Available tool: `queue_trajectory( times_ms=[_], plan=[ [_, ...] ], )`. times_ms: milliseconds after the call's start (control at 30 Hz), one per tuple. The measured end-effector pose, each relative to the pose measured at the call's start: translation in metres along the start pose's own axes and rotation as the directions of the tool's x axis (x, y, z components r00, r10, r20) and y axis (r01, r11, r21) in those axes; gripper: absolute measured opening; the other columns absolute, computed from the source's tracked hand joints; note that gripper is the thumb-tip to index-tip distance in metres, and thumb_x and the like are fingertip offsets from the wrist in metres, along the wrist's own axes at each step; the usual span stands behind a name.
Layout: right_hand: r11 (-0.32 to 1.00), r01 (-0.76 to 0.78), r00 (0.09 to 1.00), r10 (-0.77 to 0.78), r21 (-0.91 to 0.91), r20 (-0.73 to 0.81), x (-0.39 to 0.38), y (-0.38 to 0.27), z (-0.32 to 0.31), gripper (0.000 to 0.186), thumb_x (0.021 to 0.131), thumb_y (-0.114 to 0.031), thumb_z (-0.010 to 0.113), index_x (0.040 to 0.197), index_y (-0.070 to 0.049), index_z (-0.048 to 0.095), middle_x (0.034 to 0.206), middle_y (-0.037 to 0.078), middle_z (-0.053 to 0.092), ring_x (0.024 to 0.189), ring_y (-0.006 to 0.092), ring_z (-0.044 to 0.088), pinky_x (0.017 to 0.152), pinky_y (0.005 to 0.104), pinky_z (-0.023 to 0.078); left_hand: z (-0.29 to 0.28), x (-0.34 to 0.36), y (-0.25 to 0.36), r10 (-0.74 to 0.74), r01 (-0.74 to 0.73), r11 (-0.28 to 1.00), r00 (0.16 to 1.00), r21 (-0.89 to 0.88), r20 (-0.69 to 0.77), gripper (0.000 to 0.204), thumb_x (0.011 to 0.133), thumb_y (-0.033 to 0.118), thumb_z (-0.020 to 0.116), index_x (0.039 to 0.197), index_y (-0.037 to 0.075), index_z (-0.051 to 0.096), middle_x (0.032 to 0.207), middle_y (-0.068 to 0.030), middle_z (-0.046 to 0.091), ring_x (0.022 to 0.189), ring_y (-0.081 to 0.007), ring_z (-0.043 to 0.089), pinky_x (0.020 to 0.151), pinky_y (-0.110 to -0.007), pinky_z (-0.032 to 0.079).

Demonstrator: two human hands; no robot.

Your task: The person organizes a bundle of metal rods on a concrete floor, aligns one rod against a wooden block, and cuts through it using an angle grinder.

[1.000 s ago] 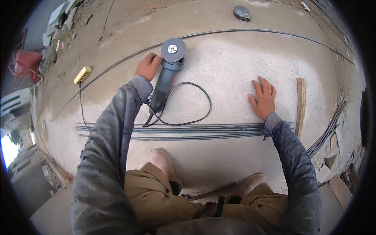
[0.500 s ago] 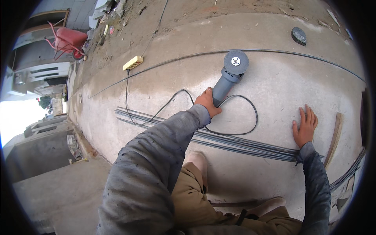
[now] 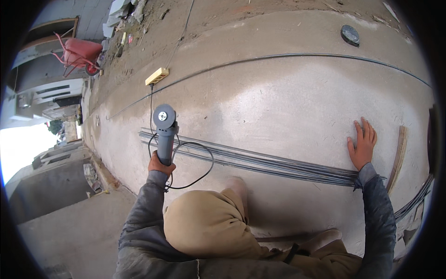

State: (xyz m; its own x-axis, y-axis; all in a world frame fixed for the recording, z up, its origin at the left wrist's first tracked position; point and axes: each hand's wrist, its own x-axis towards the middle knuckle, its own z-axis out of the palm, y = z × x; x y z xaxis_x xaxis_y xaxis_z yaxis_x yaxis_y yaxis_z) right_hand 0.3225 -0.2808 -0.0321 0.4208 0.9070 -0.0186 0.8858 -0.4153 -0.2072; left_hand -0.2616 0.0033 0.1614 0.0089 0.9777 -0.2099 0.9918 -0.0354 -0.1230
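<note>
My left hand [image 3: 160, 163] is closed around the rear of the grinder [image 3: 165, 143]; my right hand [image 3: 364, 146] is well apart from it. The grinder's long axis points away from me, disc [image 3: 165, 109] outermost, crossing in view the left end of the rods [image 3: 278, 165]. Right hand: back upward, fingers spread, nothing visibly held, near the wooden strip [image 3: 397, 158]; contact with the floor [image 3: 288, 111] cannot be determined.

This is an outdoor building site: bright sky [image 3: 19, 145] shows past bare grey walls [image 3: 44, 181], a red wheelbarrow [image 3: 80, 52] stands near broken blocks [image 3: 117, 10], loose dirt [image 3: 223, 24] borders a rough concrete slab [image 3: 292, 109], and there are thin steel rods [image 3: 297, 168], a power strip [image 3: 157, 76] and an angle grinder [image 3: 165, 146].
</note>
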Motion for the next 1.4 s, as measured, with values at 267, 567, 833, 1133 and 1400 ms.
queue_trajectory(
  times_ms=[267,567,833,1133,1400],
  plan=[
    [0.999,-0.046,0.994,0.048,0.027,-0.097,0.049,0.018,-0.012,0.052,0.082,-0.018,0.061,0.130,-0.009,0.045,0.142,0.013,0.033,0.133,0.0329,0.027,0.109,0.0495,0.019,0.052,-0.096,-0.188,-0.663,0.651,0.739,0.749,0.174,0.015,0.063,0.049,0.029,0.080,0.099,0.001,0.055,0.091,-0.0187,0.066,0.085,-0.0354,0.066,0.076,-0.042,0.054],
    [0.992,0.080,0.996,-0.084,-0.100,-0.034,0.190,-0.035,-0.022,0.048,0.082,-0.017,0.060,0.128,-0.013,0.047,0.138,0.006,0.041,0.130,0.0249,0.037,0.103,0.0456,0.033,0.168,-0.142,-0.238,-0.763,0.727,0.646,0.610,0.234,0.212,0.076,0.057,0.036,0.079,0.119,0.003,0.050,0.112,-0.0216,0.059,0.103,-0.0380,0.058,0.087,-0.048,0.047],
    [0.946,-0.042,0.994,0.072,-0.322,0.081,0.238,-0.055,-0.018,0.027,0.088,-0.012,0.049,0.115,-0.012,0.056,0.116,0.008,0.057,0.114,0.0260,0.051,0.099,0.0475,0.034,0.231,-0.113,-0.215,-0.729,0.693,0.682,0.672,0.234,0.133,0.078,0.059,0.037,0.078,0.123,0.004,0.048,0.116,-0.0220,0.056,0.107,-0.0386,0.055,0.089,-0.049,0.045],
    [0.938,0.303,0.953,-0.295,-0.166,0.071,0.155,-0.049,-0.024,0.025,0.084,-0.004,0.049,0.108,-0.009,0.055,0.107,0.009,0.055,0.105,0.0252,0.052,0.090,0.0381,0.041,0.242,-0.086,-0.210,-0.704,0.681,0.694,0.710,0.233,0.022,0.081,0.062,0.039,0.077,0.127,0.005,0.045,0.121,-0.0224,0.052,0.111,-0.0394,0.051,0.092,-0.050,0.043],
    [0.883,0.436,0.879,-0.459,0.174,0.125,0.067,-0.089,-0.038,0.030,0.080,0.000,0.053,0.109,-0.005,0.054,0.106,0.009,0.054,0.101,0.0257,0.052,0.088,0.0357,0.044,0.234,-0.077,-0.221,-0.645,0.669,0.702,0.742,0.242,-0.181,0.083,0.064,0.041,0.077,0.131,0.006,0.043,0.125,-0.0228,0.049,0.115,-0.0401,0.049,0.094,-0.051,0.041]
  ],
)
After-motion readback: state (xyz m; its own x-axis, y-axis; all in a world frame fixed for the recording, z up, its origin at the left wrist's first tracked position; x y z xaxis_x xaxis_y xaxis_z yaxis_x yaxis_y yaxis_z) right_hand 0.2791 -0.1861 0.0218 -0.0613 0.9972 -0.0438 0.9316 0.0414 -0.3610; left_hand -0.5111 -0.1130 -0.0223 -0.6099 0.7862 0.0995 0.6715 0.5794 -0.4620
